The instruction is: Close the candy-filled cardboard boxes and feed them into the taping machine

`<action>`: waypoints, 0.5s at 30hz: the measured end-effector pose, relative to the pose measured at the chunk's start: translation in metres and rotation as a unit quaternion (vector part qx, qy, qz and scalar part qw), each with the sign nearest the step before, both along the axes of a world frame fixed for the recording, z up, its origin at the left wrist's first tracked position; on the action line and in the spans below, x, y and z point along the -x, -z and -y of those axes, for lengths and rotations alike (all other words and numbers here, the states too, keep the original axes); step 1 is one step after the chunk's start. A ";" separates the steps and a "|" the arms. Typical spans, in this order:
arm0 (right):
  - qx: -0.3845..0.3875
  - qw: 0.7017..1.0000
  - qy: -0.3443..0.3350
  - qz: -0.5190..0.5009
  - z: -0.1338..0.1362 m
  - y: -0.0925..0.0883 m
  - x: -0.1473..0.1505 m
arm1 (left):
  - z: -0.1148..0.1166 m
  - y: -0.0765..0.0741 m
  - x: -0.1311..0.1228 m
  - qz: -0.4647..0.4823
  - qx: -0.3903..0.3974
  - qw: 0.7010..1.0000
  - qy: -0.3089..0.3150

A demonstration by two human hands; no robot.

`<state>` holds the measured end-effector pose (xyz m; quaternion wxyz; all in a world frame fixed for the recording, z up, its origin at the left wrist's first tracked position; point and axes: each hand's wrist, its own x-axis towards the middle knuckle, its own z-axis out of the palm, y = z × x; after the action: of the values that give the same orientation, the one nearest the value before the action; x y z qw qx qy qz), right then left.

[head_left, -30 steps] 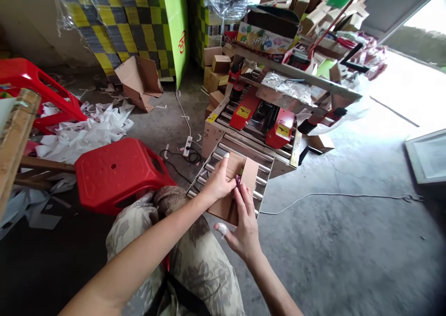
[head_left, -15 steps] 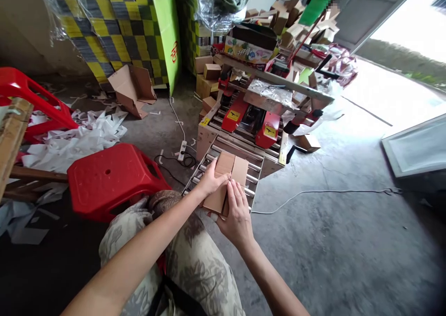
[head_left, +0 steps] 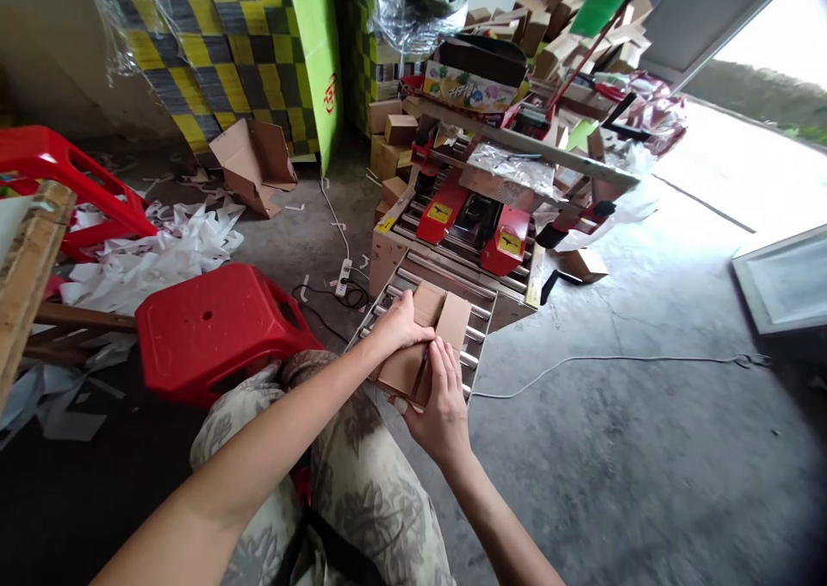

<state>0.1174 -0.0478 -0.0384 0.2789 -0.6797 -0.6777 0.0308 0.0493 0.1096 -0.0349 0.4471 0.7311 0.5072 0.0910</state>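
A small brown cardboard box [head_left: 401,369] lies on the metal rollers of a short conveyor [head_left: 479,336] in front of my knees. Its top flaps are folded over, with a dark narrow gap between them. My left hand [head_left: 401,323] grips the box from the left, its thumb reaching across the top to the gap. On the near right side, my right hand [head_left: 443,392] holds the box, fingers laid over the right flap and thumb at the near end. The fingertips of both hands almost meet at the gap. The box's underside is hidden.
Beyond the rollers stands a red carton-sealing machine [head_left: 475,215]. A red stool [head_left: 213,327] is at my left, near white paper scraps [head_left: 187,241]. A power strip [head_left: 343,277] and cables lie on the floor. Wrapped yellow-black stacks [head_left: 220,52] and piled cartons [head_left: 549,30] fill the back.
The view has shifted slightly, so the surroundings sit a little further right. My left thumb has moved slightly across the gap; both hands stay on the box.
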 end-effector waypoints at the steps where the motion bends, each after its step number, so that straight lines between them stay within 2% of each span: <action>1: 0.005 1.000 -0.003 0.008 -0.001 0.000 -0.001 | 0.001 -0.001 -0.001 -0.008 -0.011 1.000 -0.003; 3: 0.011 1.000 0.000 0.023 -0.003 -0.001 -0.003 | 0.005 -0.003 0.000 -0.009 -0.030 0.999 -0.023; 5: 0.016 0.999 0.006 0.038 -0.004 -0.002 -0.004 | 0.009 -0.001 0.002 0.036 -0.033 0.998 -0.039; 7: 0.019 0.998 0.006 0.057 -0.003 -0.004 -0.002 | 0.013 0.005 0.004 0.128 -0.004 0.990 -0.059; 11: 0.020 0.996 -0.004 0.084 -0.002 -0.006 0.002 | 0.018 0.019 0.011 0.304 0.076 0.946 -0.085; 13: 0.019 0.995 -0.001 0.094 -0.011 -0.004 -0.007 | 0.023 0.023 0.019 0.342 0.094 0.930 -0.095; 15: 0.009 0.994 0.008 0.112 -0.035 -0.004 -0.029 | 0.031 0.023 0.035 0.357 0.110 0.920 -0.116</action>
<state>0.1464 -0.0130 -0.0346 0.1956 -0.6867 -0.6990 -0.0415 0.0142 0.0789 -0.0583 0.6625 0.5325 0.4017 0.3409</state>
